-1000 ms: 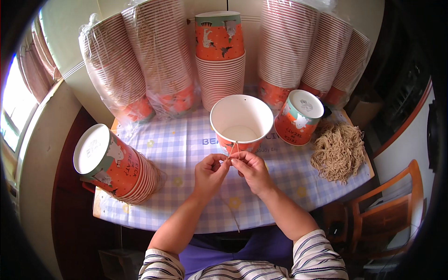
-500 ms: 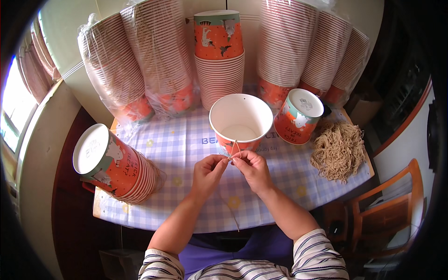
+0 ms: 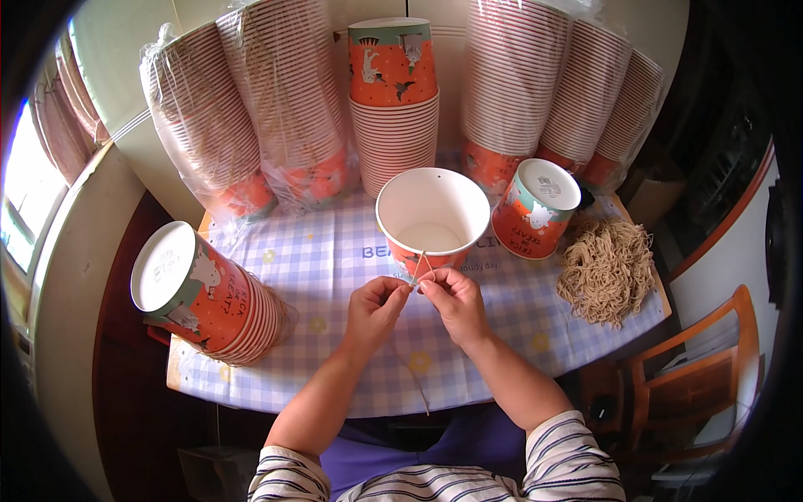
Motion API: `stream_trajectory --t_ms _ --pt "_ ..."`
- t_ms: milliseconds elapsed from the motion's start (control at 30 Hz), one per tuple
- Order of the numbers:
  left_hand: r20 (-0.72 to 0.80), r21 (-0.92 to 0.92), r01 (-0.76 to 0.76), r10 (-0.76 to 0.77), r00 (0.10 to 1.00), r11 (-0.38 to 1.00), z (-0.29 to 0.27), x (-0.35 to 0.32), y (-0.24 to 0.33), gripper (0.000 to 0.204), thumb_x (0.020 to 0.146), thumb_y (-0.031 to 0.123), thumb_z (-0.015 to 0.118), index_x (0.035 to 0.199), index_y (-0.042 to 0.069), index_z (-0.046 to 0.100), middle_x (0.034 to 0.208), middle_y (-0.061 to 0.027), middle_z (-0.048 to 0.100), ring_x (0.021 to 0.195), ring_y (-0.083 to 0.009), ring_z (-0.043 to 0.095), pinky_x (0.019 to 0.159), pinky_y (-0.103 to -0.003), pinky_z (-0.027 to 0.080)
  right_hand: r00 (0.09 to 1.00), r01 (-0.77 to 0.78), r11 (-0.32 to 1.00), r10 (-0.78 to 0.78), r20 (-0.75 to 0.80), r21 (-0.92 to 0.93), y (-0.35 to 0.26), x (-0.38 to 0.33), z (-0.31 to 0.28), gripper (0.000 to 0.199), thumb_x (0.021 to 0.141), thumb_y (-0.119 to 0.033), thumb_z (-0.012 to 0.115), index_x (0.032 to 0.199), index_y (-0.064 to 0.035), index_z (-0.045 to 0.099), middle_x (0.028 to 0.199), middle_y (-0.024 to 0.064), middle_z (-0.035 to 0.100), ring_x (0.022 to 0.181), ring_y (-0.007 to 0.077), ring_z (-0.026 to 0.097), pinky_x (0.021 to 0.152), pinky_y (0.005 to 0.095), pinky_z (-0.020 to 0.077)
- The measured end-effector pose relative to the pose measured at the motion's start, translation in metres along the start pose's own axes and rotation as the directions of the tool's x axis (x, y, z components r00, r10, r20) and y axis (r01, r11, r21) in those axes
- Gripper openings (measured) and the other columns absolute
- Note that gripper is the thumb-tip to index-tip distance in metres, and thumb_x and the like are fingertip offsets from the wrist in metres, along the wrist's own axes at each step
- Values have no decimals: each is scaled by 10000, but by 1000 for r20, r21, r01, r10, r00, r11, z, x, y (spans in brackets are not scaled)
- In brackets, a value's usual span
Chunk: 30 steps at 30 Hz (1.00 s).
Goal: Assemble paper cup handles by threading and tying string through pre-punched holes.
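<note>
An orange paper bucket with a white inside (image 3: 432,209) stands upright at the middle of the table, its mouth facing up. A thin beige string (image 3: 424,261) comes from the near side of its rim and runs down to my fingertips. My left hand (image 3: 377,308) pinches the string just in front of the bucket. Close beside it, my right hand (image 3: 453,306) pinches the string too, thumb against forefinger. The fingertips of both hands almost meet, and the spot between them is partly hidden. A loose tail of string hangs toward the table's front edge.
A heap of beige strings (image 3: 607,272) lies at the right, near an upside-down bucket (image 3: 535,209). Stacked upside-down buckets (image 3: 209,293) lean at the left. Tall bucket stacks, several in plastic wrap (image 3: 284,100), line the back. A wooden chair (image 3: 694,376) stands at the right.
My right fingertips have shifted very slightly on the string. The bucket and everything else stay in practically the same place.
</note>
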<state>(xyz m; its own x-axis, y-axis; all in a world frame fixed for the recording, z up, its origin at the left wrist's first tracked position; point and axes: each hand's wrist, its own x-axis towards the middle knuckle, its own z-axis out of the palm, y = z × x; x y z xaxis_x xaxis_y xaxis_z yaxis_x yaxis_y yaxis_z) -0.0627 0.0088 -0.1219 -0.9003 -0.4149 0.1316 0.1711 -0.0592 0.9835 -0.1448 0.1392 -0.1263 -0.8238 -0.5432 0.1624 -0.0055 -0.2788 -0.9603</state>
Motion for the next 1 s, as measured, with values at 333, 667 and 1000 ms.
stream_trajectory --t_ms 333,667,1000 --pt "5 80 -97 97 995 992 5 -2 8 191 869 105 661 1021 -9 650 636 74 463 569 -4 390 504 -179 314 999 40 998 -39 21 -47 -2 -1 1 102 882 -120 626 894 -20 636 776 -33 615 701 22 524 644 189 437" --pt "-53 160 -157 168 984 975 6 1 -1 112 860 78 660 921 -15 643 589 77 459 526 4 372 455 -186 278 994 109 988 -105 38 -114 1 -1 3 108 883 -116 615 892 -10 633 744 -28 619 661 24 520 601 198 432" --pt "-62 131 -112 121 991 985 4 -1 3 83 858 47 637 908 -17 621 640 67 513 566 3 417 492 -176 312 994 107 984 -105 18 -145 -2 -1 2 115 888 -131 620 883 -16 634 724 -34 605 661 22 519 603 199 431"
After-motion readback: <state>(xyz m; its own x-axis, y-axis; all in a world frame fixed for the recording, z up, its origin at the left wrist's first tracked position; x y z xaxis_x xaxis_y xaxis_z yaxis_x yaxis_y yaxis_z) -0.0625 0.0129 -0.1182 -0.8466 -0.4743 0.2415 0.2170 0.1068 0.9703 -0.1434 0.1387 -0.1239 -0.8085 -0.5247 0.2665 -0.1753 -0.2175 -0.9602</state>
